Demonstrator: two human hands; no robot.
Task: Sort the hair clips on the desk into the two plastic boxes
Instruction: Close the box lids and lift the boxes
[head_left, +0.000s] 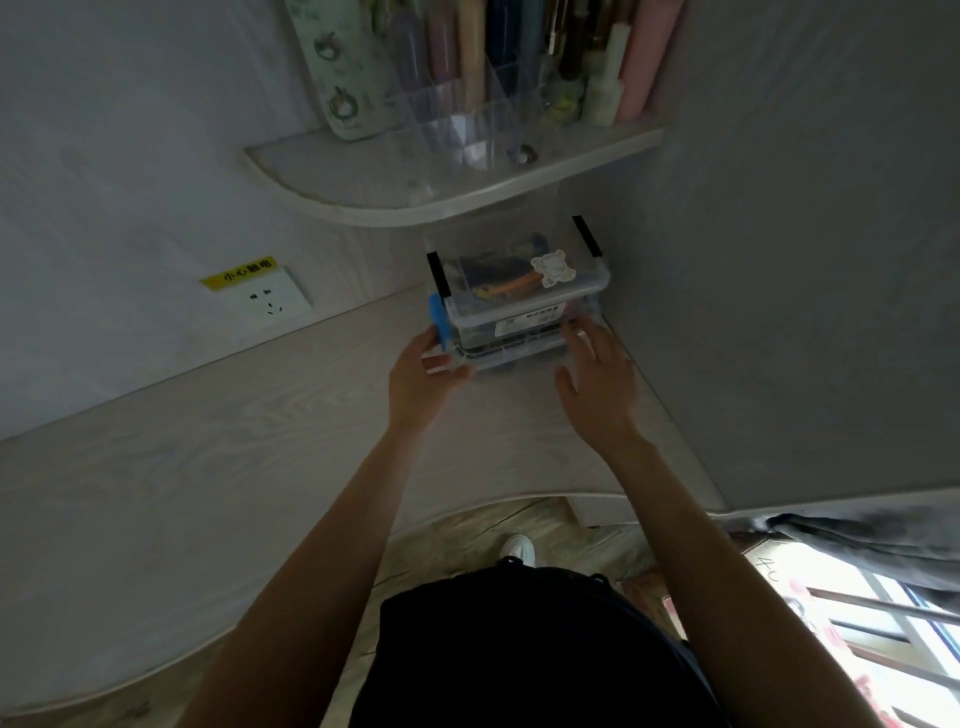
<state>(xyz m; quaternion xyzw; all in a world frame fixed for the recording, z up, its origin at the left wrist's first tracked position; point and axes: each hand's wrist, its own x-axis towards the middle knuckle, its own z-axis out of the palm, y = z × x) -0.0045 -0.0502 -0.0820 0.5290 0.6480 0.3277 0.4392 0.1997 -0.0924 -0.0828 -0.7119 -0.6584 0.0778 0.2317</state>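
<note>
Two clear plastic boxes stand stacked in the desk's far corner under a shelf. The upper box (519, 270) has black latches, a sticker on its lid, and dark and orange clips showing through. The lower box (511, 345) has a blue latch on its left end. My left hand (423, 374) grips the lower box's left end by the blue latch. My right hand (597, 379) is at the lower box's right front corner, fingers spread and touching it. No loose clips show on the desk.
The pale wooden desk (234, 467) stretches left, with its curved front edge near me. A rounded corner shelf (415, 202) with a clear organiser and bottles hangs just above the boxes. A wall socket (270, 301) sits at the left; a grey wall stands close on the right.
</note>
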